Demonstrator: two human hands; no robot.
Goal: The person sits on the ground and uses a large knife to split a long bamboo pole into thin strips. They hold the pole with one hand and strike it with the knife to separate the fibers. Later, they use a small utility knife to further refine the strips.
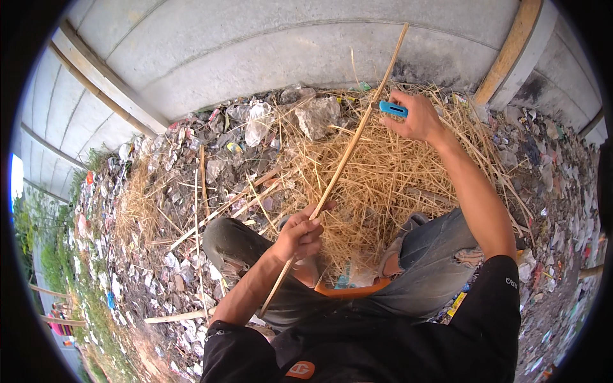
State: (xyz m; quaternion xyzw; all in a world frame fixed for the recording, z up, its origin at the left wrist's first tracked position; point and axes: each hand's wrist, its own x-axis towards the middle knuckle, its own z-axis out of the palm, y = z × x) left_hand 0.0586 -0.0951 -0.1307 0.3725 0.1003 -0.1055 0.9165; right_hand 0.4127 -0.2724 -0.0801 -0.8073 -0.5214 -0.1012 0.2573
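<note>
A long, thin bamboo strip [345, 156] slants across the view, from beside my left forearm up toward the concrete wall. My left hand [297, 236] is wrapped round its lower half. In my right hand [414, 116] is a blue-handled utility knife [393, 109], held close to a joint on the strip's upper part. The blade is too small to make out, so I cannot tell whether it touches the strip. Beneath both hands lies a heap of straw-coloured shavings [396, 172], between and beyond my knees.
A grey concrete wall [268, 54] stands beyond the heap, with a wooden post [509, 51] leaning at its right. Litter and plastic scraps [258, 124] cover the ground. More bamboo strips [223, 214] lie left of the heap. Under me shows an orange seat edge [352, 292].
</note>
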